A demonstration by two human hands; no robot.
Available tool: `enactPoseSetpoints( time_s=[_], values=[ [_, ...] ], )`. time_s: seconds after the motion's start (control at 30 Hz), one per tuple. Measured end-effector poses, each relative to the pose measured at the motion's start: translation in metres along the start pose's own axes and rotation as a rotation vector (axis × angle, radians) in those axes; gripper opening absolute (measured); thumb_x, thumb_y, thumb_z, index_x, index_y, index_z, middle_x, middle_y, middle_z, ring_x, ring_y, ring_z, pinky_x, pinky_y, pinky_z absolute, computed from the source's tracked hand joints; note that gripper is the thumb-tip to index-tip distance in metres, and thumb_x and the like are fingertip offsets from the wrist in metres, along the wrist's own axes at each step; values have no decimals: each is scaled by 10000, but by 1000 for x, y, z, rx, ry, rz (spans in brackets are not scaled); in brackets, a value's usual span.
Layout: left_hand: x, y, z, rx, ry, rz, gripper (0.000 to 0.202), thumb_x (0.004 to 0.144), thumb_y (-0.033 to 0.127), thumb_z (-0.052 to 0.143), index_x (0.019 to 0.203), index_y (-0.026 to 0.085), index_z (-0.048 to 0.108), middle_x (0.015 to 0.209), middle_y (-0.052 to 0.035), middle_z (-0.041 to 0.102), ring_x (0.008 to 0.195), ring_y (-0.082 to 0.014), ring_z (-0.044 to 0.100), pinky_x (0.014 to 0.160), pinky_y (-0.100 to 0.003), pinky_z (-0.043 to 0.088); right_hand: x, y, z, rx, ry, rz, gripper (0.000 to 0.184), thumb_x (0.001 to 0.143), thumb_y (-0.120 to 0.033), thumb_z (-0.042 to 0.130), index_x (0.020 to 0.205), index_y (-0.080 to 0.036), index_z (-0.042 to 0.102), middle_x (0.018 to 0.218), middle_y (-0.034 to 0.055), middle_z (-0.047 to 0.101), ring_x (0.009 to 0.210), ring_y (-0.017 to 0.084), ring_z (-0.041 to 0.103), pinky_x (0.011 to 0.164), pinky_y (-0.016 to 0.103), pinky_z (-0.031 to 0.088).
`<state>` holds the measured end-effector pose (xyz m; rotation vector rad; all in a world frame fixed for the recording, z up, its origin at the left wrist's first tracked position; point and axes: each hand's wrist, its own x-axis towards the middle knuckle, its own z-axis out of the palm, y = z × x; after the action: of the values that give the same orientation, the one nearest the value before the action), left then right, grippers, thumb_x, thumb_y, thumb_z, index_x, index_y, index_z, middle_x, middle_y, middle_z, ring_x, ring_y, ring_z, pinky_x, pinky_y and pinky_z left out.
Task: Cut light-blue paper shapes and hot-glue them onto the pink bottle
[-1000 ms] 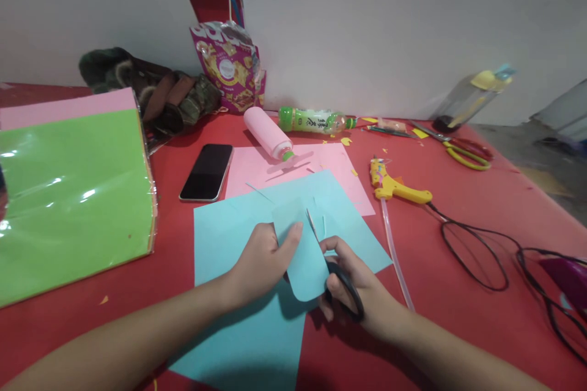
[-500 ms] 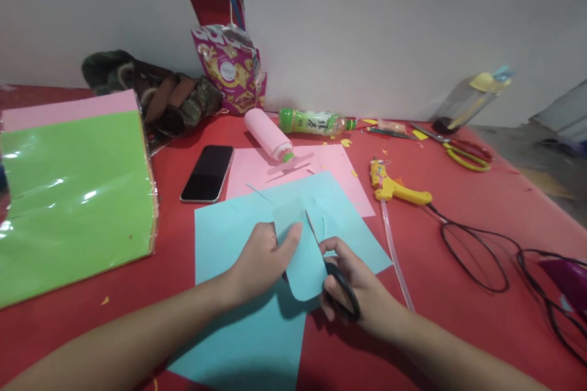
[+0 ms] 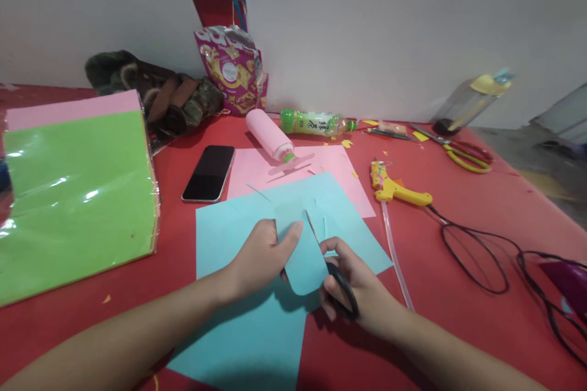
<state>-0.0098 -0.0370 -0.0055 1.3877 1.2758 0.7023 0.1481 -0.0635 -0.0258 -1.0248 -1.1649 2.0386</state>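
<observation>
Between thumb and fingers, my left hand (image 3: 263, 250) grips a small light-blue paper piece (image 3: 305, 266) with rounded lower corners. My right hand (image 3: 351, 284) is closed around the black handles of a pair of scissors (image 3: 343, 290), whose blade lies along the right edge of that piece. How far the blades are apart I cannot tell. Underneath both hands spread larger light-blue sheets (image 3: 238, 342) on the red table. Thin blue offcuts (image 3: 325, 226) lie just beyond the blade. A pink sheet (image 3: 247, 165) is partly covered by the blue one.
Behind the sheets are a pink-wrapped bottle (image 3: 268, 134), a green drink bottle (image 3: 314, 123) and a snack bag (image 3: 233, 70). A phone (image 3: 208, 174) and a plastic-sleeved paper pack (image 3: 82, 195) lie left. Rightward are a yellow glue gun (image 3: 398, 189), its cable, and yellow-handled scissors (image 3: 465, 156).
The rounded lower end of the paper piece has tipped up slightly. Both hands keep nearly the same place and grip; the whole view has shifted a little.
</observation>
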Motion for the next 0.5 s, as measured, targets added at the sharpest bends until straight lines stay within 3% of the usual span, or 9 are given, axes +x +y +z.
enactPoseSetpoints(
  time_s=[0.5],
  values=[
    [0,1,-2,-77,-32,-78,528,820,377,366,344,154,415,288,39,393,267,-57,394,301,-157,303,0,-1,2,23,16,26,544,565,-590,629,827,-229,318,564,-110,447,332,40,444,276,128,246]
  ],
)
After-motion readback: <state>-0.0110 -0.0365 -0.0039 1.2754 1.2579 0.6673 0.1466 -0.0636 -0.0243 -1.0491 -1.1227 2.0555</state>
